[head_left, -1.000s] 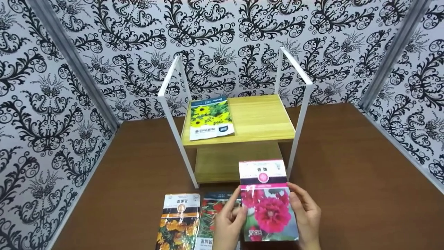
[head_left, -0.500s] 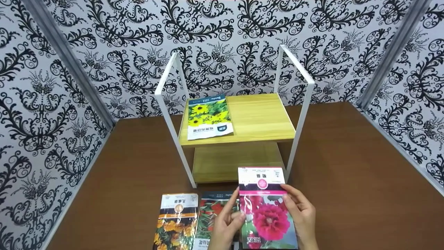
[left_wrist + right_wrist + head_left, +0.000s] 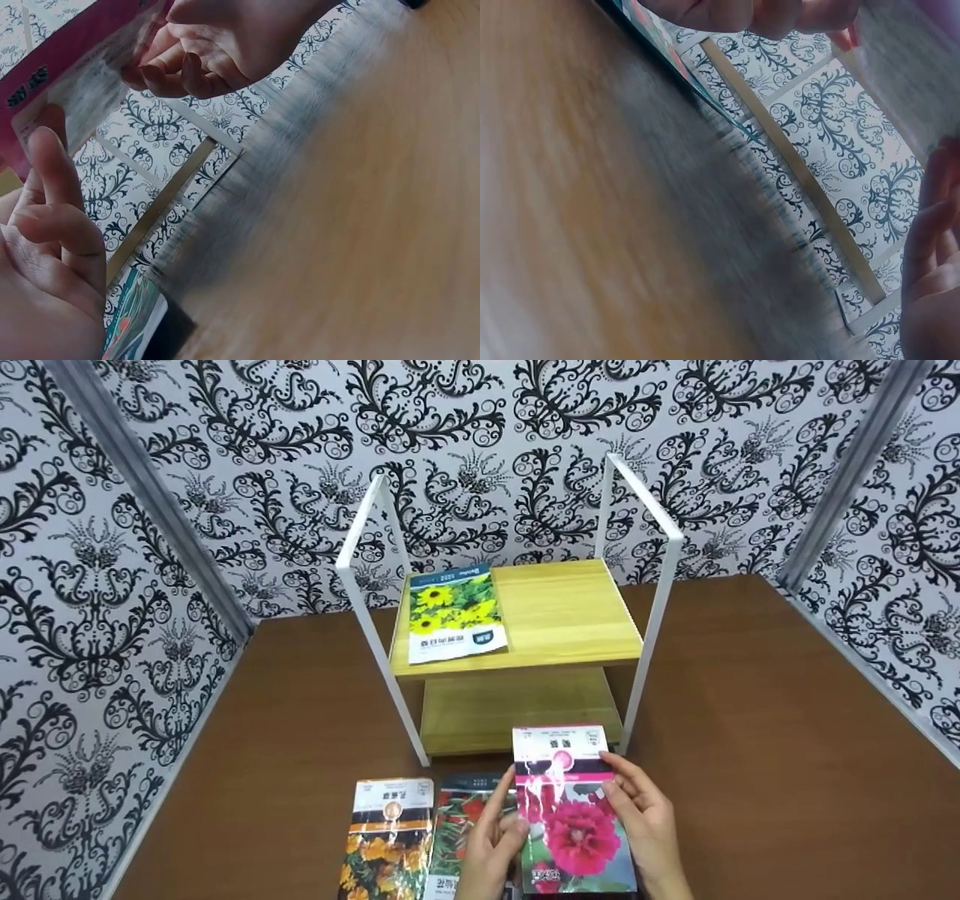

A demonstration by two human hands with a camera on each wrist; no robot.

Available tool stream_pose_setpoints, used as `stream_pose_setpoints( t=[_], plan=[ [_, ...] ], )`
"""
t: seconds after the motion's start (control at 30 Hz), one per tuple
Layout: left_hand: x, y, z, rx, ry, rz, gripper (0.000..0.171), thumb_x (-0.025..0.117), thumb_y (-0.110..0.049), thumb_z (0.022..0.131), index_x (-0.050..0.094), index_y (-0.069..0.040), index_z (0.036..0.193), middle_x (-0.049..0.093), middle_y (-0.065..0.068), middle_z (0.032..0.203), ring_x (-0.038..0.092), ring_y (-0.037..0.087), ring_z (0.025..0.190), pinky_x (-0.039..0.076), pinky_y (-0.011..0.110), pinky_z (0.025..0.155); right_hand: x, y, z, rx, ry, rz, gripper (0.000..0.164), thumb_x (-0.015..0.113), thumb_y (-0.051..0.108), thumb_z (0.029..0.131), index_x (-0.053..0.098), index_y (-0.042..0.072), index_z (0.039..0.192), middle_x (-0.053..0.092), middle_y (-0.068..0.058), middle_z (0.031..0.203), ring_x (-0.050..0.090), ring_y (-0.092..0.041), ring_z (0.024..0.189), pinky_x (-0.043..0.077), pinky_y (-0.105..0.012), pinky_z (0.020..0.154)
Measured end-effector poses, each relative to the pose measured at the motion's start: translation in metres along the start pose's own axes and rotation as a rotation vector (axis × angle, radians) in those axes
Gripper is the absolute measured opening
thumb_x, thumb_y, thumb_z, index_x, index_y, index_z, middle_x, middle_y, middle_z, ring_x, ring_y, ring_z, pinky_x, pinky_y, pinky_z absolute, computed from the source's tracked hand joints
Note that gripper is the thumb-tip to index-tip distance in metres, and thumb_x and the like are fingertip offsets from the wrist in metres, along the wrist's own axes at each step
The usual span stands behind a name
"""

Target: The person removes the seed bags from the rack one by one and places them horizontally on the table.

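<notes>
In the head view, my left hand [image 3: 489, 847] and right hand [image 3: 646, 825] hold a pink-flower seed packet [image 3: 581, 832] by its two long sides, thumbs on the front. The packet is raised in front of the shelf's lower board, its print upside down to me. The left wrist view shows its pale back [image 3: 90, 94] pinched between both hands. On the table at left lie an orange-flower seed packet [image 3: 388, 840] and a red-flower seed packet [image 3: 456, 829], the latter partly covered by my left hand. A yellow-flower seed packet [image 3: 454, 611] lies on the upper board's left side.
A two-level shelf has a wooden upper board [image 3: 566, 611], a lower board [image 3: 517, 705] and white side frames [image 3: 656, 592]. It stands on a brown table [image 3: 780, 735]. Patterned walls [image 3: 480, 450] enclose the back and sides.
Both hands have brought the pink-flower packet slightly lower and to the left, nearer to me. The packets on the shelf and table have stayed put; the head view shifted a little.
</notes>
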State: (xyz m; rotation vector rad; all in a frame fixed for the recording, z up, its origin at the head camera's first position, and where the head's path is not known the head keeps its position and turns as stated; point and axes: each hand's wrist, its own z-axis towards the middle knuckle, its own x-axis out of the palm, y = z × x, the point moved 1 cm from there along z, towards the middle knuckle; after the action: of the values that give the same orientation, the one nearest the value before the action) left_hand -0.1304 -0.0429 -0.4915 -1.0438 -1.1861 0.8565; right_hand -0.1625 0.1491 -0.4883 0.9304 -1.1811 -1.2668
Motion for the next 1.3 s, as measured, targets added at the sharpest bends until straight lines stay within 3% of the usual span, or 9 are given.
stream_pose_setpoints(
  t=[0.13, 0.3, 0.5, 0.8, 0.93, 1.03, 1.13, 1.23, 1.3],
  plan=[
    [0.003, -0.007, -0.001, 0.025, -0.002, 0.082, 0.058, 0.047, -0.013, 0.093, 0.019, -0.014, 0.143, 0.032, -0.007, 0.053, 0.028, 0.005, 0.045, 0.027, 0.018, 0.041, 0.001, -0.001, 0.001, 0.059, -0.017, -0.021, 0.035, 0.057, 0.015, 0.088, 0.054, 0.011, 0.122, 0.060, -0.016, 0.088, 0.060, -0.023, 0.072, 0.051, -0.030, 0.063],
    [-0.004, 0.008, 0.004, 0.037, -0.002, 0.142, 0.057, 0.047, -0.015, 0.093, 0.020, -0.018, 0.143, 0.028, -0.006, 0.051, 0.026, 0.007, 0.045, 0.025, 0.019, 0.041, 0.002, -0.004, 0.003, 0.066, -0.011, -0.048, 0.037, 0.058, 0.016, 0.087, 0.053, 0.014, 0.124, 0.061, -0.015, 0.091, 0.060, -0.024, 0.074, 0.050, -0.031, 0.064],
    [-0.005, 0.011, 0.003, 0.014, -0.037, 0.203, 0.055, 0.049, -0.012, 0.091, 0.028, -0.023, 0.141, 0.037, -0.005, 0.053, 0.030, 0.005, 0.042, 0.029, 0.016, 0.038, 0.002, -0.005, 0.004, 0.090, 0.000, -0.036, 0.040, 0.056, 0.012, 0.088, 0.050, 0.019, 0.126, 0.062, -0.012, 0.104, 0.061, -0.027, 0.084, 0.051, -0.034, 0.069],
    [-0.003, 0.009, 0.002, -0.044, -0.060, 0.220, 0.051, 0.054, -0.025, 0.090, 0.034, -0.032, 0.137, 0.045, -0.003, 0.059, 0.034, 0.005, 0.044, 0.035, 0.017, 0.040, 0.002, -0.006, 0.004, 0.113, -0.004, -0.043, 0.038, 0.056, 0.009, 0.088, 0.051, 0.016, 0.125, 0.062, -0.015, 0.102, 0.062, -0.026, 0.082, 0.051, -0.034, 0.068],
    [-0.003, 0.009, 0.003, -0.054, -0.075, 0.213, 0.054, 0.056, -0.027, 0.088, 0.033, -0.031, 0.137, 0.061, 0.005, 0.093, 0.055, 0.007, 0.070, 0.048, 0.020, 0.060, 0.002, -0.008, 0.005, 0.133, -0.007, -0.040, 0.040, 0.056, 0.008, 0.087, 0.050, 0.016, 0.126, 0.062, -0.015, 0.101, 0.062, -0.026, 0.081, 0.051, -0.033, 0.068],
    [-0.003, 0.010, 0.003, -0.036, -0.098, 0.228, 0.058, 0.058, -0.026, 0.087, 0.033, -0.028, 0.138, 0.051, 0.012, 0.123, 0.056, 0.010, 0.081, 0.048, 0.022, 0.068, 0.002, -0.009, 0.004, 0.139, -0.001, -0.042, 0.041, 0.056, 0.008, 0.087, 0.049, 0.016, 0.126, 0.062, -0.016, 0.101, 0.062, -0.026, 0.081, 0.051, -0.033, 0.069],
    [-0.003, 0.011, 0.003, -0.031, -0.119, 0.235, 0.057, 0.060, -0.024, 0.086, 0.036, -0.028, 0.137, 0.046, 0.011, 0.129, 0.049, 0.007, 0.062, 0.044, 0.018, 0.054, 0.002, -0.010, 0.004, 0.138, 0.005, -0.048, 0.041, 0.056, 0.008, 0.087, 0.048, 0.016, 0.126, 0.062, -0.016, 0.100, 0.062, -0.027, 0.080, 0.051, -0.033, 0.069],
    [-0.004, 0.011, 0.003, -0.038, -0.121, 0.226, 0.053, 0.060, -0.022, 0.086, 0.040, -0.030, 0.134, 0.060, 0.008, 0.101, 0.039, 0.006, 0.049, 0.036, 0.017, 0.042, 0.002, -0.012, 0.005, 0.142, 0.002, -0.059, 0.041, 0.056, 0.006, 0.087, 0.048, 0.016, 0.126, 0.062, -0.016, 0.099, 0.062, -0.026, 0.079, 0.051, -0.033, 0.069],
    [-0.004, 0.011, 0.002, -0.038, -0.118, 0.225, 0.052, 0.059, -0.022, 0.086, 0.041, -0.029, 0.134, 0.059, 0.005, 0.078, 0.038, 0.005, 0.047, 0.035, 0.017, 0.041, 0.001, -0.013, 0.005, 0.156, -0.001, -0.072, 0.041, 0.055, 0.006, 0.087, 0.048, 0.016, 0.126, 0.062, -0.015, 0.099, 0.062, -0.026, 0.080, 0.051, -0.032, 0.069]
  ],
)
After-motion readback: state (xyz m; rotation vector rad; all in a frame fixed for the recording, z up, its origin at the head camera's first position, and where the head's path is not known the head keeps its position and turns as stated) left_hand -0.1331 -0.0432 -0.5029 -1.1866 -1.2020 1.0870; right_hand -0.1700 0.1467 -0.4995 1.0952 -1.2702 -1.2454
